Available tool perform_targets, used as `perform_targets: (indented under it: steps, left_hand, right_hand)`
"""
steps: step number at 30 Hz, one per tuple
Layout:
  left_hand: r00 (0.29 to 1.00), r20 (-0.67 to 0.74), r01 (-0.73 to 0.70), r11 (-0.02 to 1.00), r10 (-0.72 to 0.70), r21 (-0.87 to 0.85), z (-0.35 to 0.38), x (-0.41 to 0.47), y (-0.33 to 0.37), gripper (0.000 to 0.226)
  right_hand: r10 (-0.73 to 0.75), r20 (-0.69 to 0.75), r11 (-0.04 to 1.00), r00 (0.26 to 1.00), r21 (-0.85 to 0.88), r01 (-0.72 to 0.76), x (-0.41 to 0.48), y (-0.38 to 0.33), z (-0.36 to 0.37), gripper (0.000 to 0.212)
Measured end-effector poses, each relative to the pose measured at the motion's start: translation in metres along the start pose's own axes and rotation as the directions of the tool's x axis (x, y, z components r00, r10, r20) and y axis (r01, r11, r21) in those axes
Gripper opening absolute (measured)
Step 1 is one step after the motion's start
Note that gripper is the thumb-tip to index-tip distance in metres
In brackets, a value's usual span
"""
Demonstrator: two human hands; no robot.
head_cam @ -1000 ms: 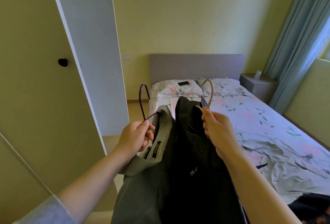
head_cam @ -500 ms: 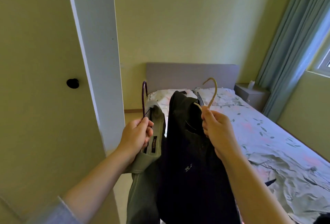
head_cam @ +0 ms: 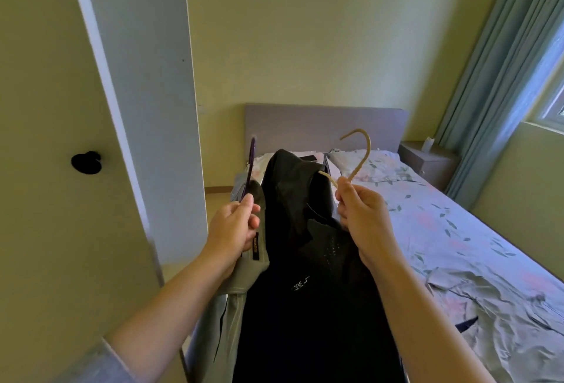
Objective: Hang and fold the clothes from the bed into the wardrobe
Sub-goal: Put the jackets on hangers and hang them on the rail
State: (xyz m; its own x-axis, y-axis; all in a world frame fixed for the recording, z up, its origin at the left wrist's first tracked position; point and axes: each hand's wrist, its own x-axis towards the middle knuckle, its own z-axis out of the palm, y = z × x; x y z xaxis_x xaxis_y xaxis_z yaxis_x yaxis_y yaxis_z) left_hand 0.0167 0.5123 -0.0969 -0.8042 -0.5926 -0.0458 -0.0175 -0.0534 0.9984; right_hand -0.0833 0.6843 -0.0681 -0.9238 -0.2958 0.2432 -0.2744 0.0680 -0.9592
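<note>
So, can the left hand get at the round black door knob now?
Probably not: the way to the round black door knob is free, but the left hand grips the purple hanger.

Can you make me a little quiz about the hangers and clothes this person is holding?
1. What colour is the hook held by the right hand? A purple, B tan, C red.
2. True or false: the left hand holds nothing.
3. Fill the gap: the garment nearest the right hand is ___.
Key: 1 B. 2 False, it pinches a purple hanger. 3 black.
</note>
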Motion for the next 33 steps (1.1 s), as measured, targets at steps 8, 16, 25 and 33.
perform_targets:
  steps: [8, 16, 25, 33]
  left_hand:
    - [0.975, -0.219, -0.029, 0.999, 0.035, 0.032, 0.003, 0.067, -0.001, 0.04]
    - [0.929, -0.37, 0.013, 0.999, 0.005, 0.045, -0.009, 0.12, -0.016, 0.043]
    - [0.841, -0.541, 0.03, 0.999, -0.008, 0.032, -0.035, 0.178, -0.038, 0.05]
    - [0.742, -0.671, 0.037, 0.999, -0.012, 0.023, -0.069, 0.23, -0.051, 0.05]
  right_hand:
    - [-0.066, 0.192, 0.998, 0.979, -0.004, 0.069, 0.085, 0.021, 0.029, 0.047]
    - [-0.038, 0.347, 0.999, 0.937, 0.005, 0.039, 0.159, 0.047, 0.081, 0.046]
    - [0.018, 0.413, 1.0, 0.91, -0.004, -0.018, 0.215, 0.062, 0.158, 0.042]
    - [0.048, 0.511, 0.997, 0.858, 0.024, -0.07, 0.263, 0.07, 0.228, 0.042]
